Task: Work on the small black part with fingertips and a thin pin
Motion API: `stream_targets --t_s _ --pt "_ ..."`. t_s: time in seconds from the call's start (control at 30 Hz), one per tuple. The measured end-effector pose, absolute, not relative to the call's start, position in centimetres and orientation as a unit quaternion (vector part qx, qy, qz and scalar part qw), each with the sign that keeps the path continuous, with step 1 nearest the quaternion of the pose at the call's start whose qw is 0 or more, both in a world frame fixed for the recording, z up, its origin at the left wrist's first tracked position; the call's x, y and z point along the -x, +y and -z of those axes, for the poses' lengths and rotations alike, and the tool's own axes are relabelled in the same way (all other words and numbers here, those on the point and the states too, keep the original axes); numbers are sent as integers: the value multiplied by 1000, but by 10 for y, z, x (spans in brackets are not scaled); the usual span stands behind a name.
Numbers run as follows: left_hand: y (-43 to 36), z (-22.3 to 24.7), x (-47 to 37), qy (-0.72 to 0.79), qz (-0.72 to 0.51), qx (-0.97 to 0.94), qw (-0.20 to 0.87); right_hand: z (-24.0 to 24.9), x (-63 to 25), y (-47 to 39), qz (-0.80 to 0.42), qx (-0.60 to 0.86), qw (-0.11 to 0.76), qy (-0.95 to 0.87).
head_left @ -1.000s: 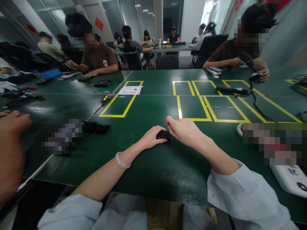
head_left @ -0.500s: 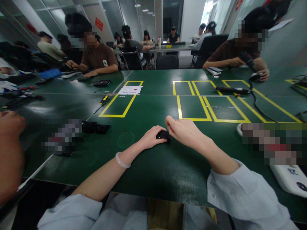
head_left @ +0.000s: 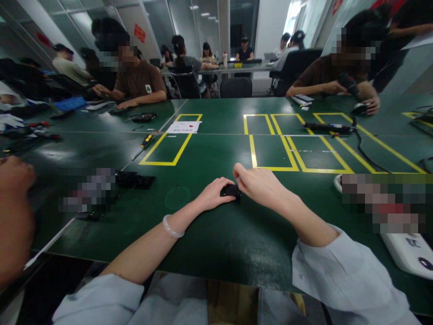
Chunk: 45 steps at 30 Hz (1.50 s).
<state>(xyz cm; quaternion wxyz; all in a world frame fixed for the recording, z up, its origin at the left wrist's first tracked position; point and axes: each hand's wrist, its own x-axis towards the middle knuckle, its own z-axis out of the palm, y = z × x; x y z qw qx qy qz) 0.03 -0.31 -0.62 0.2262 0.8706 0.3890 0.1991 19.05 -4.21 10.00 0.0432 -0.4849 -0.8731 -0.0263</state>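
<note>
While L hand (head_left: 213, 195) pinches the black block (head_left: 232, 191) on the bench (head_left: 216, 243), fingers round its L end & near side, R hand (head_left: 262, 183) is just beside the block's R end, fingers curled in; can't tell if they pinch or touch anything. Block sits on bench, mid-front, btwn both hands. Bracelet (head_left: 173, 226) on L wrist. Black parts (head_left: 135, 179) w/ blurred-out item to L of hands, nr another person's arm (head_left: 15, 216) at far L. White case (head_left: 411, 253), partly pixelated, to R. Yellow-handled driver (head_left: 146, 142) & paper (head_left: 184, 127) further back L, paper over yellow tape (head_left: 157, 164). Black tool (head_left: 329, 127) w/ cable back R. Two ppl in brown across bench, R one holding a dark tool (head_left: 348, 83).
</note>
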Motion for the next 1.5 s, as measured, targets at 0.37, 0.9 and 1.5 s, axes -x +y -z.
stream_targets --t_s 0.37,0.9,1.5 --pt "-2 8 -1 390 -199 -869 230 -97 -191 -39 62 501 38 -863" --pt "-3 7 0 391 -198 -867 236 -98 -190 -38 41 514 37 -856" --pt "-3 5 0 378 -204 -873 232 -99 -191 -40 12 496 54 -866"
